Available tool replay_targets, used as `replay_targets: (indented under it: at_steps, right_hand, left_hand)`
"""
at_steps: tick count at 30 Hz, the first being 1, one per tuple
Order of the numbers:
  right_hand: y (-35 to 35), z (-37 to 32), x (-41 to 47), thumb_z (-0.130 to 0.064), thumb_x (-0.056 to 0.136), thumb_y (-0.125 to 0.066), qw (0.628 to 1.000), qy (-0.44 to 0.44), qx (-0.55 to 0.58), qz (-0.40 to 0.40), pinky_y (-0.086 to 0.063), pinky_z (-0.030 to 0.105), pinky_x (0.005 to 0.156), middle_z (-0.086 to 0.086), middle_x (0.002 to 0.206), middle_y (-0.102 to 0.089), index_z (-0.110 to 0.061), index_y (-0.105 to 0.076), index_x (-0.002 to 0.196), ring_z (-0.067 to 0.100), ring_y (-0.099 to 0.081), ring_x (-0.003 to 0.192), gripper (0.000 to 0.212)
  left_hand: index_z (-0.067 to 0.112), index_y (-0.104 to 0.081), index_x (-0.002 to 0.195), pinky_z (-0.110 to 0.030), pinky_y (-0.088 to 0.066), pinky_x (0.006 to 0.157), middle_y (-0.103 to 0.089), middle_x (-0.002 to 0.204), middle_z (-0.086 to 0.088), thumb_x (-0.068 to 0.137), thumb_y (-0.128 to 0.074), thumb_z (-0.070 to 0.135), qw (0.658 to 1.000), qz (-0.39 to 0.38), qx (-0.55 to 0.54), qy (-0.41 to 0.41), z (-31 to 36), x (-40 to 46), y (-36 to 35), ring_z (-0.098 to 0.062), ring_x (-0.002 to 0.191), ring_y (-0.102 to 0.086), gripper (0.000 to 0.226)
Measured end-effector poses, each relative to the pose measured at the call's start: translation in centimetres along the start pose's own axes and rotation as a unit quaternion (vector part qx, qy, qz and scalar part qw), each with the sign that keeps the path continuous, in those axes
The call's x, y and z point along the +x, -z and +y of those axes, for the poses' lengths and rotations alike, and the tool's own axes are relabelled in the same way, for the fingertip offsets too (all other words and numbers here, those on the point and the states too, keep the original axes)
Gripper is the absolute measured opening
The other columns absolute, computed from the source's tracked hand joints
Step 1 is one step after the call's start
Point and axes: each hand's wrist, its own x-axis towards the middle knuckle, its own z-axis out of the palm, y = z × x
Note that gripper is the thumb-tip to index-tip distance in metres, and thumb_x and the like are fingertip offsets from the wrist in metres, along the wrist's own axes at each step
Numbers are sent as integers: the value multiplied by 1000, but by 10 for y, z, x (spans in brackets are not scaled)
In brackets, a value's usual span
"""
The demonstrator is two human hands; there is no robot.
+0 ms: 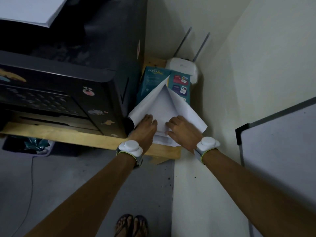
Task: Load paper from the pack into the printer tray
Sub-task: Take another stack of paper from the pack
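A teal paper pack [154, 81] lies on the wooden shelf [82, 137] between the black printer [68, 82] and the wall. Its wrapper is torn open at the near end, with white flaps [147, 103] folded out to both sides and the white sheets [163, 103] showing inside. My left hand [145, 129] rests on the left flap and the near end of the sheets, fingers fairly straight. My right hand [181, 130] lies on the right side of the stack with its fingers curled at the sheets' edge. More white paper [25, 9] sits on top of the printer.
A white router [184, 67] with two antennas stands behind the pack in the corner. A whiteboard [280, 151] leans against the right wall. A dark bin [27, 144] sits under the shelf, and a cable runs across the grey floor.
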Motion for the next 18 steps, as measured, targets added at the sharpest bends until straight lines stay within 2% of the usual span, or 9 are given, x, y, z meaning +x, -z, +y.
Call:
replay_targets:
  at_steps: [2, 5, 6, 8, 12, 13, 15, 16, 18]
  right_hand:
    - [-3, -1, 0, -24, 62, -96, 1000, 17, -22, 6, -55, 27, 67, -3, 75, -71, -21, -81, 76, 18, -66, 71, 20]
    - [-2, -1, -3, -25, 87, -76, 1000, -22, 10, 12, -53, 36, 75, 7, 92, -69, -14, -76, 93, 29, -65, 88, 13]
    - [0, -2, -3, -26, 87, -77, 1000, -10, 18, 18, -53, 35, 75, 6, 91, -70, -15, -77, 93, 28, -66, 88, 13]
    - [2, -4, 0, -26, 73, -90, 999, 20, -11, 23, -55, 27, 69, -1, 79, -72, -21, -81, 83, 21, -69, 76, 14]
    - [6, 2, 1, -20, 89, -77, 1000, 19, 12, 18, -55, 35, 78, 8, 93, -72, -15, -79, 94, 31, -68, 89, 8]
    - [7, 3, 2, -16, 82, -83, 999, 27, 25, -1, -57, 33, 75, 5, 88, -75, -17, -81, 90, 29, -70, 83, 8]
    - [8, 6, 4, -10, 75, -89, 998, 53, 17, 35, -59, 31, 71, 3, 79, -76, -17, -83, 83, 27, -71, 73, 13]
    - [9, 6, 6, -11, 83, -82, 998, 54, 34, 25, -59, 33, 75, 6, 83, -77, -15, -82, 88, 29, -71, 78, 6]
    - [3, 7, 8, -22, 102, -57, 999, 14, 36, 13, -51, 40, 92, 9, 102, -74, -13, -77, 105, 30, -66, 98, 22]
  left_hand:
    - [0, -30, 152, -38, -13, 124, -25, 161, -26, 99, -40, 2, 999, -5, 35, -7, 3, 0, 4, -37, 151, -22, 55]
    - [-4, -37, 147, -41, -18, 122, -38, 153, -27, 97, -41, 3, 995, -9, 102, -18, 8, 1, 11, -39, 147, -29, 51]
    - [-5, -37, 147, -42, -18, 122, -39, 151, -27, 97, -41, 3, 992, -12, 122, -20, 10, 1, 14, -39, 147, -30, 51]
    - [-8, -34, 148, -43, -16, 123, -36, 153, -29, 97, -41, 1, 991, -20, 130, -19, 14, 1, 16, -41, 148, -27, 53]
    - [-9, -31, 149, -44, -15, 123, -33, 155, -30, 96, -42, 0, 988, -30, 146, -25, 16, -2, 22, -42, 149, -25, 55]
    - [-9, -30, 149, -44, -14, 124, -33, 155, -30, 96, -43, 0, 989, -31, 144, -25, 16, -2, 24, -42, 149, -24, 56]
    - [-11, -31, 148, -45, -13, 124, -34, 153, -31, 96, -44, 1, 988, -41, 144, -27, 17, -1, 27, -43, 148, -25, 55]
    - [-11, -32, 147, -46, -14, 125, -35, 152, -32, 96, -45, 1, 988, -49, 147, -23, 19, 0, 28, -44, 147, -26, 54]
    - [-10, -40, 141, -45, -22, 123, -39, 149, -32, 95, -45, -2, 989, -53, 138, -6, 25, 1, 26, -45, 146, -29, 47]
